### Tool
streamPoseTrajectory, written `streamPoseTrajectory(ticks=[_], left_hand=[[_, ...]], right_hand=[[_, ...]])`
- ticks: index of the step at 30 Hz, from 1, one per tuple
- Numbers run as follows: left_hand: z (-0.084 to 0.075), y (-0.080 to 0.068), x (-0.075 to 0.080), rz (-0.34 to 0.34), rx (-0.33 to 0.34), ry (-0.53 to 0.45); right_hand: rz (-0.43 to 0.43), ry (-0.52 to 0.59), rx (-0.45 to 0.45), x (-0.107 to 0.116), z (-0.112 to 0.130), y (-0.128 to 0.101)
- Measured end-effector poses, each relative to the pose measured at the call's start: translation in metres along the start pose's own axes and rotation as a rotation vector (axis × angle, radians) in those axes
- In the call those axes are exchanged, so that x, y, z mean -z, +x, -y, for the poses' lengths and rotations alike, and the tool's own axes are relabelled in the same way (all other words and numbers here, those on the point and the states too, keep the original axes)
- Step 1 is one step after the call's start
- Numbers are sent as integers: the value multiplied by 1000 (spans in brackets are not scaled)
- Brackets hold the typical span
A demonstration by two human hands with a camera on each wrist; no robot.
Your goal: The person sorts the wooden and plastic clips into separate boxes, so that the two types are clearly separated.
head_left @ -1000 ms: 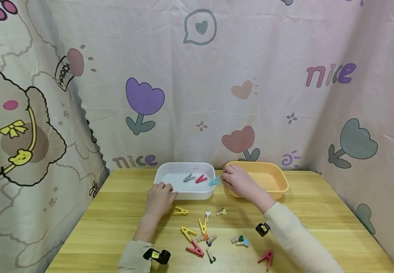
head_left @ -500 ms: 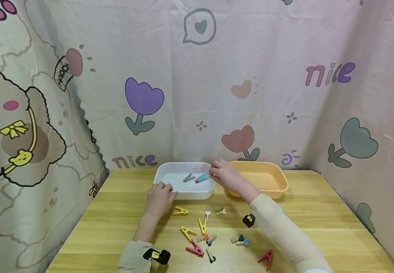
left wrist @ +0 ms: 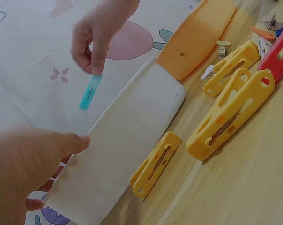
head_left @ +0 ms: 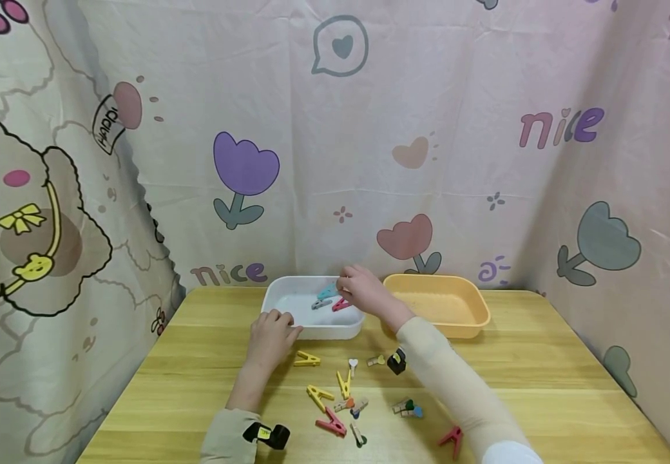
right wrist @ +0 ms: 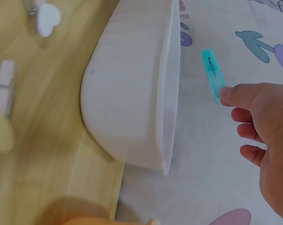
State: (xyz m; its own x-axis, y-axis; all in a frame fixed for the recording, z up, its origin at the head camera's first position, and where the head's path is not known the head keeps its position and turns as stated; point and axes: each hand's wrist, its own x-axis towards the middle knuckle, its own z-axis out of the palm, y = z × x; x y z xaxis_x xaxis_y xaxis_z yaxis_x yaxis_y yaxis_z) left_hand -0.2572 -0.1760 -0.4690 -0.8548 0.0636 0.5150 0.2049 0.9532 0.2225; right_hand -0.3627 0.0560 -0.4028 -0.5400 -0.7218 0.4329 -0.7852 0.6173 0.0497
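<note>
Right hand point(head_left: 360, 291) fingertips point(left wrist: 95, 68) pinch a flat teal plastic peg point(head_left: 327, 291), hanging above the smooth, rounded white tray point(head_left: 279, 291) at frame centre. Left hand point(head_left: 272, 330), fingers curled, rests on the tray's near-left rim. Both forearms stretch across the wooden table point(head_left: 544, 380).

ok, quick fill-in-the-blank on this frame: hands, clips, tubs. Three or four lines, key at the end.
1. The right hand pinches a ____ clip above the white tub.
2. The left hand rests on the near rim of the ____ tub.
3. Inside the white tub lie a grey clip and a ____ clip.
4. The orange tub stands to the ____ of the white tub in the head view.

Missing words: teal; white; red; right
</note>
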Motion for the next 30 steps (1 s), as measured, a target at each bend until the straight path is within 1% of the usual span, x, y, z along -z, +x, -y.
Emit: streamPoseTrajectory(ticks=[4, 11, 14, 19, 23, 30], left_hand=[[0, 1, -1, 0, 0, -1], [-1, 1, 0, 2, 4, 0], [-2, 1, 0, 6, -1, -6], [-2, 1, 1, 20, 14, -4], [-1, 1, 1, 18, 15, 1], [0, 2, 0, 9, 6, 6]], right_hand=[[45, 19, -41, -6, 4, 13], [59, 5, -78, -19, 7, 31], [63, 27, -103, -25, 6, 36], [101, 62, -156, -34, 6, 44], [125, 91, -195, -39, 7, 49], [128, 115, -223, -46, 8, 56]])
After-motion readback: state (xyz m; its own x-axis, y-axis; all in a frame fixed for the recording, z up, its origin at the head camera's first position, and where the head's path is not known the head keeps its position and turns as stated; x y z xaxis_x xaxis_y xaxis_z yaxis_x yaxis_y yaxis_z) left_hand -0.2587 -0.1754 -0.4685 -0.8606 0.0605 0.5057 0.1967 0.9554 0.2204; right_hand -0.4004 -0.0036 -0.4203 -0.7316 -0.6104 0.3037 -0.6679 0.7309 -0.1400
